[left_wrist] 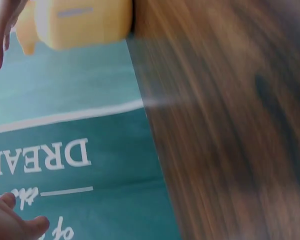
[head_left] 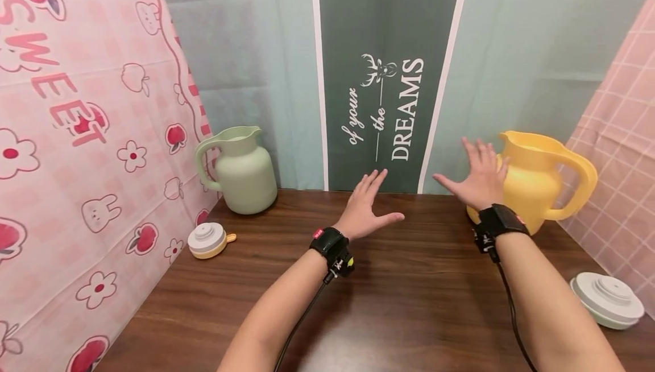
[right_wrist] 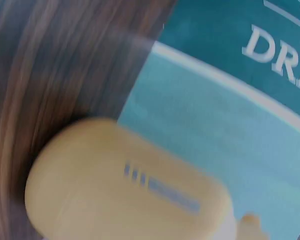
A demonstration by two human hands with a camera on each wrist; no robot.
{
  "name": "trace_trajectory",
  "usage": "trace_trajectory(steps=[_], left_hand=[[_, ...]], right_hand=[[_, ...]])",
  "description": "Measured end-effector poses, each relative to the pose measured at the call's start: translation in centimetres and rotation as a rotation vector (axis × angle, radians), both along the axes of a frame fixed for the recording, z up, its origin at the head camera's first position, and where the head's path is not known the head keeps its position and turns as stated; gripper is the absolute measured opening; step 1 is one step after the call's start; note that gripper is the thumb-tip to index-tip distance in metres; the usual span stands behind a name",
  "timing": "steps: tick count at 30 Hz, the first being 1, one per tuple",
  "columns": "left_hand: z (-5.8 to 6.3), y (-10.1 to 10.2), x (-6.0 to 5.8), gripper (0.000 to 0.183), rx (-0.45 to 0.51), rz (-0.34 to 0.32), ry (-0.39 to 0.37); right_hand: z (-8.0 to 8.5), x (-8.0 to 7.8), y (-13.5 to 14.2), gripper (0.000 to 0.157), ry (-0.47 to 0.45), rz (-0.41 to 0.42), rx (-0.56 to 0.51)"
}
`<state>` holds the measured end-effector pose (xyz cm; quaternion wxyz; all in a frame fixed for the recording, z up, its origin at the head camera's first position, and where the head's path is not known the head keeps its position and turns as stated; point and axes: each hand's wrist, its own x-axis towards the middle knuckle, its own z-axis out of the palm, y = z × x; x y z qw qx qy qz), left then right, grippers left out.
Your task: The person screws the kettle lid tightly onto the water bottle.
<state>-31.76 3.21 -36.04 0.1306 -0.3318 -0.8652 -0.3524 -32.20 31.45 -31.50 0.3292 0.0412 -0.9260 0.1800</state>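
Note:
My left hand hovers over the middle of the wooden table, fingers spread and thumb stretched to the right, holding nothing. Its fingertips show at the lower left of the left wrist view. My right hand is raised with fingers fanned out, in front of the left side of a yellow pitcher and overlapping it in the head view. This pitcher has no lid on, and its handle points right. A blurred side of it with a dark printed mark fills the lower part of the right wrist view.
At the back left stands a lidless pale green pitcher, handle to the left. Nearer lies a white lid with a yellow base. A white lid with a green base lies at the right. Printed cloths hang behind and beside the table.

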Motion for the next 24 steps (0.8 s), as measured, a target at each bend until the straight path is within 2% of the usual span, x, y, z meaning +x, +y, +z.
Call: trace_trajectory(steps=[4, 11, 17, 21, 24], left_hand=[[-0.1, 0.4, 0.7, 0.099, -0.006, -0.045, -0.036], [-0.9, 0.7, 1.3, 0.094, 0.003, -0.113, -0.105], [-1.9, 0.3, 1.4, 0.088, 0.025, -0.146, -0.178], [-2.4, 0.2, 1.7, 0.086, 0.056, -0.195, -0.207], [-2.6, 0.4, 2.0, 0.088, 0.086, -0.232, -0.209]], right_hand=[[0.9, 0.7, 2.7, 0.101, 0.028, -0.052, -0.019], [1.8, 2.5, 7.0, 0.106, -0.031, -0.188, -0.098], [1.4, 4.0, 9.8, 0.111, -0.085, -0.273, -0.143], [0.8, 4.7, 11.2, 0.114, -0.136, -0.304, -0.211], [0.2, 5.2, 12.2, 0.115, -0.137, -0.335, -0.256]])
